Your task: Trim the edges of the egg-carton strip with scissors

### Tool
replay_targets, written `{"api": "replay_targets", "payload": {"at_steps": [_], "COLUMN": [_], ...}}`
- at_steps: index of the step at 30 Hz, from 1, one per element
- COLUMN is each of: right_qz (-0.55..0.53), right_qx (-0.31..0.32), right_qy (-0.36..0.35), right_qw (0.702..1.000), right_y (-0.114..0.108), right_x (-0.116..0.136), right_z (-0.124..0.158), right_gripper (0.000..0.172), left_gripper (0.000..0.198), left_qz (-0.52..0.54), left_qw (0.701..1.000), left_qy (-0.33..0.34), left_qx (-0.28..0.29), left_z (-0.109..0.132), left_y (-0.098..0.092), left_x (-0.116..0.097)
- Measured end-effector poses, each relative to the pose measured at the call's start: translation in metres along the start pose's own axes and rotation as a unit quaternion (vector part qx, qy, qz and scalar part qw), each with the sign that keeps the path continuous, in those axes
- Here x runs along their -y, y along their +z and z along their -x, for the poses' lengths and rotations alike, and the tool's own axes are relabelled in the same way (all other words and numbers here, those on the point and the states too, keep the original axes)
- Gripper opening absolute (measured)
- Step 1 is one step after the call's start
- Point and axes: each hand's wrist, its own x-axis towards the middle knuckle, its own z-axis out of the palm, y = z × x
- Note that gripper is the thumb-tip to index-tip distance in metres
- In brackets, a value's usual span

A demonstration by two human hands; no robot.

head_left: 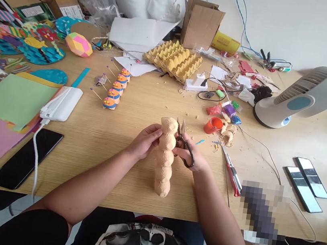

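A long strip of bumpy, peach-coloured egg-carton cups (165,155) stands out over the table in front of me. My left hand (146,140) grips its left edge near the top, thumb on the surface. On the right side, my right hand (191,154) touches the strip with its fingertips and holds black-handled scissors (181,137), their blades parted and pointing away from me. Farther back on the left sits a finished-looking orange and blue caterpillar (116,89) with pins sticking out.
Yellow egg trays (175,61) lie at the back. An orange bucket (213,125), clay packets and scraps are right of my hands, with a red cutter (233,177) nearer. A white fan (301,97) stands right; a power bank (62,103) and black phone (26,158) lie left.
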Motion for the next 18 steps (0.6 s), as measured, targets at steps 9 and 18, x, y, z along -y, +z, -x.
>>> {"api": "replay_targets", "payload": {"at_steps": [9,18], "right_qz": [0.058,0.255], "right_qx": [-0.033,-0.009], "right_qy": [-0.046,-0.075], "right_qw": [0.997,0.964], "right_y": [0.003,-0.009], "right_x": [0.006,0.039], "right_z": [0.002,0.018], "right_gripper": [0.051,0.047], "left_gripper": [0.04,0.041], "left_qz": [-0.021,-0.121], "left_qw": [0.999,0.988], "left_qy": [-0.032,-0.087], "left_qx": [0.017,0.048], "left_z": [0.003,0.012], "left_y": [0.009,0.01], "left_x": [-0.009,-0.024]}}
